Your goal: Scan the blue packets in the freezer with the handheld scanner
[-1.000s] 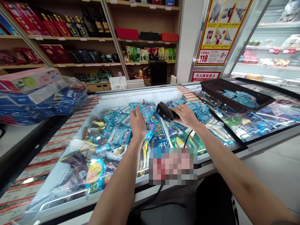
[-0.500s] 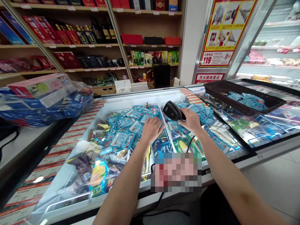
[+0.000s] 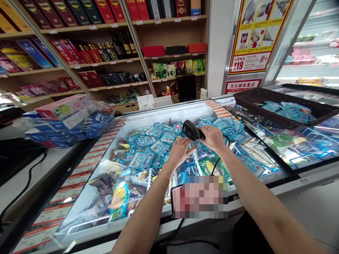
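My right hand point(image 3: 214, 139) is wrapped around the handle of a black barcode scanner point(image 3: 191, 130), whose head points left over the chest freezer point(image 3: 127, 225). A black cable hangs from near that hand. Close below the scanner head, my left hand point(image 3: 179, 151) is open, fingers stretched forward and thumb apart; whether its fingertips touch the scanner I cannot tell. Beneath and left of it lie many blue packets point(image 3: 141, 160) with white labels. A white wire divider point(image 3: 197, 163) runs between the packets. In front of me stands a dark-edged device with a blurred-out screen point(image 3: 201, 197).
A brown basket point(image 3: 280, 121) with more blue packets rests on the freezer at right. Plastic-wrapped boxes point(image 3: 69, 123) sit at left beside a strip of price labels point(image 3: 87, 176). Behind are stocked shelves point(image 3: 106, 60) and a fire-safety poster point(image 3: 261, 38).
My left hand has moved right and closer to the scanner. The scanner in my right hand has shifted slightly left. The camera view has tilted, showing more of the upper shelves.
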Demonstrator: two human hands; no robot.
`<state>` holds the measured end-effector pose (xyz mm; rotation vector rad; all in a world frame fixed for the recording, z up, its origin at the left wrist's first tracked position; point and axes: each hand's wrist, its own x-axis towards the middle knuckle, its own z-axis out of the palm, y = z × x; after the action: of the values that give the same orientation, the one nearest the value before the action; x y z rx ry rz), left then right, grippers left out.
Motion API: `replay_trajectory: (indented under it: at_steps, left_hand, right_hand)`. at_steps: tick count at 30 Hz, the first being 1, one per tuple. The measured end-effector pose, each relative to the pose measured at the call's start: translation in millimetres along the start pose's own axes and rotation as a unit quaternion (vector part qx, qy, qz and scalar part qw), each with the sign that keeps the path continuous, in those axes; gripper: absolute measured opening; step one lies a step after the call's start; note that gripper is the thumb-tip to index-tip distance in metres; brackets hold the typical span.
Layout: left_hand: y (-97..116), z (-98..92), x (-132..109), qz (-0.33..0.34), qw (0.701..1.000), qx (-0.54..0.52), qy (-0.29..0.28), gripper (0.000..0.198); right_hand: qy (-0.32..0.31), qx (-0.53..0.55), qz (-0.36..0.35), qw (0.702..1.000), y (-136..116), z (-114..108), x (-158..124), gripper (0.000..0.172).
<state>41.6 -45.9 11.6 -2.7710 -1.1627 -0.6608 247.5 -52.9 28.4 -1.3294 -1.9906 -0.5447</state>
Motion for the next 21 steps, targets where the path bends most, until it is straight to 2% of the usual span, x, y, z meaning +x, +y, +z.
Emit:
replay_trajectory:
  at_steps: [6,12,17,21]
  left_hand:
    - [-6,0.8,-1,-0.016,1.0,-0.025,-0.009,0.045]
    - [-2,0.3,-2,-0.018,0.999,-0.03,-0.035,0.045]
    - [2,-3.5,0,-0.04,0.998,-0.044,-0.002,0.035]
    - [6,-0.5,5,-0.045,0.998,-0.047,0.026,0.04]
  right_hand:
    - [-0.012,0.003,-0.011,1.0,-1,-3,3,0.031]
    - [-0.015,0.003,-0.008,1.0,-2,-4,2,0.029]
    - [-0.017,0.004,-0.005,1.0,-2,-5,0,0.029]
    - [-0.02,0.002,-0.007,1.0,-3,-6,-1,0.03]
